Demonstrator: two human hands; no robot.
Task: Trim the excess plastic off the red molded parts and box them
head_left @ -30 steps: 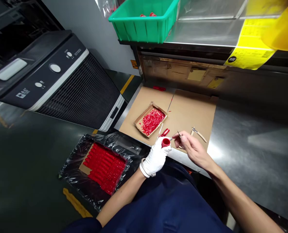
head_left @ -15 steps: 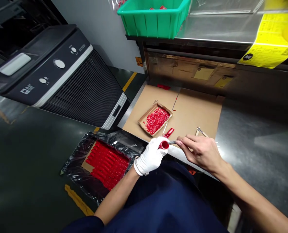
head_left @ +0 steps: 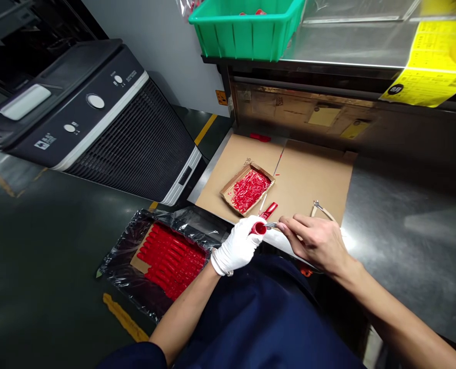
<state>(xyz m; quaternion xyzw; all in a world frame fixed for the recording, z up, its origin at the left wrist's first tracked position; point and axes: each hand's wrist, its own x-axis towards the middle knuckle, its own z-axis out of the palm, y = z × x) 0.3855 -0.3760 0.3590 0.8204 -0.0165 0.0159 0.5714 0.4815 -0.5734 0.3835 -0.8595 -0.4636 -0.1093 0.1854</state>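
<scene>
My left hand (head_left: pixel 240 248), in a white glove, is closed round a red tubular plastic part (head_left: pixel 258 228) with its round opening turned up toward me. In my bare right hand (head_left: pixel 315 242) a slim metal blade (head_left: pixel 271 225) is pinched between thumb and fingers. The blade's tip meets the rim of the opening; whether it is inside cannot be made out. Just beyond my left hand, another red part (head_left: pixel 269 210) lies at the edge of the cardboard sheet (head_left: pixel 308 174). A small cardboard tray (head_left: pixel 231 185) with many red plastic scraps (head_left: pixel 251 189) stands behind it.
Pliers (head_left: pixel 320 206) lie beyond my right hand. Lower left, a box lined with black plastic (head_left: pixel 116 256) holds rows of red parts (head_left: pixel 170 259). A green bin (head_left: pixel 243 36) sits on the shelf above. A dark air cooler (head_left: pixel 123 128) stands left of the metal bench (head_left: pixel 397 205).
Both hands keep their grips in almost the same place. The blade has shifted very slightly at the red part's rim, and the whole view has moved a little.
</scene>
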